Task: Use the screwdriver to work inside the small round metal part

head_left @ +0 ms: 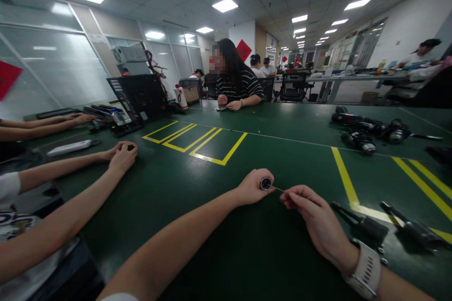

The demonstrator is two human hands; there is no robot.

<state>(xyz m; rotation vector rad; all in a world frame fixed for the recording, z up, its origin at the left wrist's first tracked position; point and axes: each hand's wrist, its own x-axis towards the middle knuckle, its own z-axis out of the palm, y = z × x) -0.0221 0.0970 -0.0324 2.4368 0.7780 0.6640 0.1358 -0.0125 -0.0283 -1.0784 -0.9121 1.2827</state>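
My left hand (251, 187) is closed around a dark cylindrical part (265, 184), whose round, ringed end faces me. Between the thumb and fingers of my right hand (312, 214) is a thin metal rod (277, 188). The rod's far tip reaches the round end of the part; whether it goes inside is too small to tell. Right of my right hand lie two black cylindrical parts with narrow shafts, one nearer (370, 228) and one farther right (420, 234). Small metal pieces (383, 260) sit beside the nearer one.
Yellow tape (226, 162) marks the green table (197, 197). Several black tools or motor-like parts (367, 129) lie at the back right. On the left are another person's hands (122, 155), a white device (69, 147) and a monitor (144, 101). A person (238, 80) sits opposite.
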